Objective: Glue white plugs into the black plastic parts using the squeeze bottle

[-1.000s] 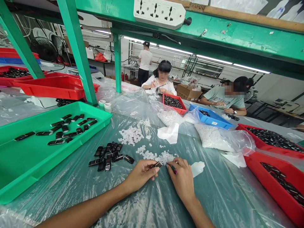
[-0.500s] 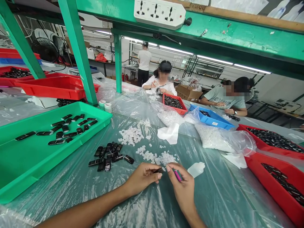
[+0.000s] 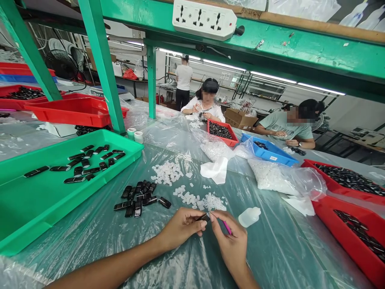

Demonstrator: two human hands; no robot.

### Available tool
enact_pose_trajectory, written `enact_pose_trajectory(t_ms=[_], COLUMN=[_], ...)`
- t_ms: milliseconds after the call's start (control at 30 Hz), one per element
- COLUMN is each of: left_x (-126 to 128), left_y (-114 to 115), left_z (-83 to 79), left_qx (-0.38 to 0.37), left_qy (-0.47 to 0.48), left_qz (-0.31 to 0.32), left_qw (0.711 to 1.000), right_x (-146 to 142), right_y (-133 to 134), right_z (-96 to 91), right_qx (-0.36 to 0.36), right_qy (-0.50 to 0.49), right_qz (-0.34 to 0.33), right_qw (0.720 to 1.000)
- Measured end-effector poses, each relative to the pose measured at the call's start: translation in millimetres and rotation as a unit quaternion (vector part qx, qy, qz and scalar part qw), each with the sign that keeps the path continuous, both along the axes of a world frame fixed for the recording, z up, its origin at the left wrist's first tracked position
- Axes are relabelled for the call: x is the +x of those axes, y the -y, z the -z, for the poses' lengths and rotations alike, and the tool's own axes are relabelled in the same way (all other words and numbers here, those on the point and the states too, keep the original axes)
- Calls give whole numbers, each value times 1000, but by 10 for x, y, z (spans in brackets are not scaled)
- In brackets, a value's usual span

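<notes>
My left hand (image 3: pixel 180 228) pinches a small black part (image 3: pixel 203 217) at its fingertips. My right hand (image 3: pixel 231 241) is closed round a thin pink tool (image 3: pixel 227 227), its fingertips meeting the same black part. Both hands hover low over the plastic-covered table near the front edge. Just beyond them lies a scatter of small white pieces (image 3: pixel 210 200). A cluster of several black parts (image 3: pixel 140 196) lies to the left of my left hand. A small white squeeze bottle (image 3: pixel 249 216) lies on its side right of my right hand.
A green tray (image 3: pixel 27 204) with several black parts sits at the left. Red trays (image 3: pixel 343 224) of black parts stand at the right, a bag of white pieces (image 3: pixel 270 176) behind. Two seated people and one standing person work across the table. Green frame posts (image 3: pixel 102 68) rise at the left.
Both hands have drawn slightly nearer and lower, still joined at the black part. The pink tool now shows more plainly in my right hand.
</notes>
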State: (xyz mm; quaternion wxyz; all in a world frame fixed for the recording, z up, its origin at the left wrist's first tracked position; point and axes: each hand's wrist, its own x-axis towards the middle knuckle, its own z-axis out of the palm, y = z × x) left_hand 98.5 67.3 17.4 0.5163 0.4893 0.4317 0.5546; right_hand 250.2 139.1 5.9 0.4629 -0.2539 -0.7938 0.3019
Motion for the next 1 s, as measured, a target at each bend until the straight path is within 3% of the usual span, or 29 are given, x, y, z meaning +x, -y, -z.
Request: enact_pose_trajectory(t_ms=[233,600,733,900,1000], left_x=[-10,-12,1,45,36], left_y=[23,47,62,57,36], left_z=[-38,-72,-64,-67,-95], left_qx=[6,34,36,15,-20], left_qy=[-34,-87,-87,-81,-82], left_qz=[4,-5,-20,-41,-28], left_qw=[999,996,995,996,996], right_x=[19,12,20,44,42], right_y=[-21,30,37,-55,-107], right_z=[33,-42,15,146,173], right_qx=[91,79,106,201,206], right_qy=[3,28,44,31,65], right_qz=[21,-12,-14,-15,-2], right_qw=[996,996,993,979,976])
